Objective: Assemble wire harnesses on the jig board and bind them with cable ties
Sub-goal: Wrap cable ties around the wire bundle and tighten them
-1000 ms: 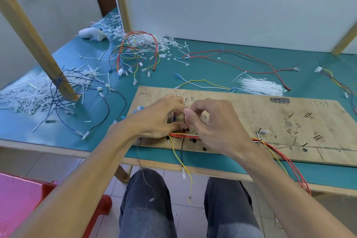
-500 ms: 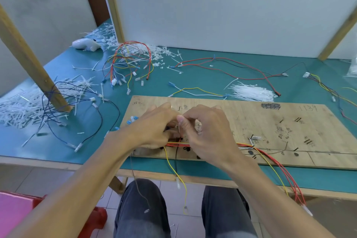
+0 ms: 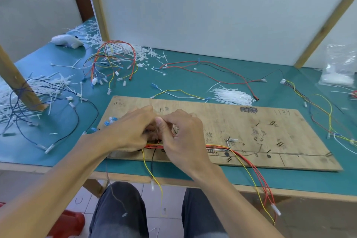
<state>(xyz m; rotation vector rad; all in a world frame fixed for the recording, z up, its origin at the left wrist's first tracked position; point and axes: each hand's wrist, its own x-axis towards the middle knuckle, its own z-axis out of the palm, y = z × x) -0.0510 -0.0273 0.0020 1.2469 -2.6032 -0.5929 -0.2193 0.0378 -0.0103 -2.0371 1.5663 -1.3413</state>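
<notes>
My left hand (image 3: 133,131) grips the wires (image 3: 216,148), which run left-right along the board's (image 3: 241,122) near edge; my right hand (image 3: 183,137) pinches a cable tie (image 3: 157,134). Corner writing reads "1139".

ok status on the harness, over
Left hand, right hand both curled on wire bundle at near edge of jig board. Pinched item hidden. Loose wire ends dangle off front.

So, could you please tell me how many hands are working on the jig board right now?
2. The left hand and the right hand meet fingertip to fingertip over the red wire bundle near the jig board's front edge; what they pinch is hidden.
</notes>
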